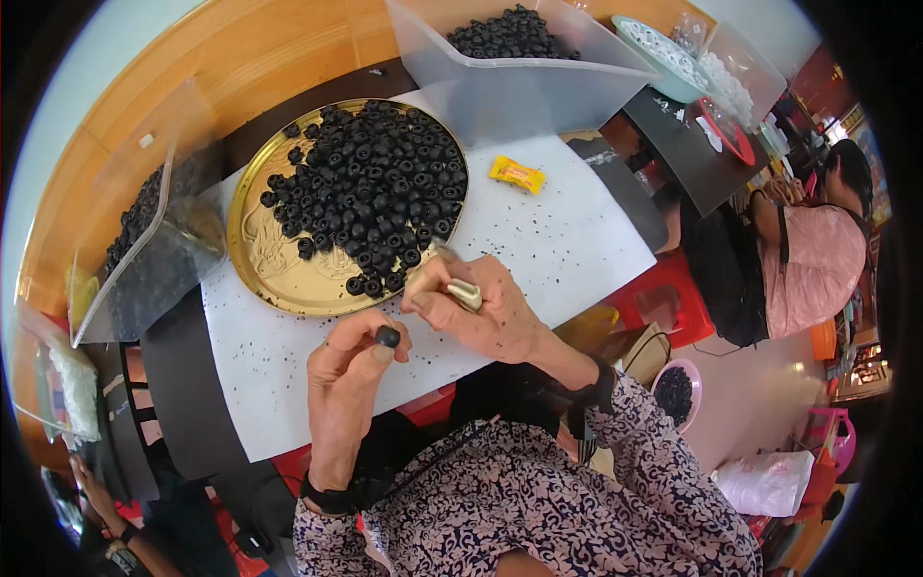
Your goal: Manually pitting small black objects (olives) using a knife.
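Note:
Between the thumb and fingers of my left hand [348, 380] is a small round black piece [387, 337]. My right hand [490, 308] is closed around a small shiny metal tool [465, 292], mostly hidden in the palm; its exact kind does not show. The two hands are close together but apart, just off the near right rim of a round gold tray [258, 274]. Many black ring-like pieces [385, 178] with holes are heaped on that tray. White paper [577, 226], dotted with black crumbs, lies under it.
Clear plastic bins [510, 101] [144, 255] of black pieces stand behind and left of the tray. A yellow wrapped packet [517, 174] lies on the paper. At the right sits a person in pink [812, 255], near a pink basin [677, 394]. Another person's hand [94, 495] shows lower left.

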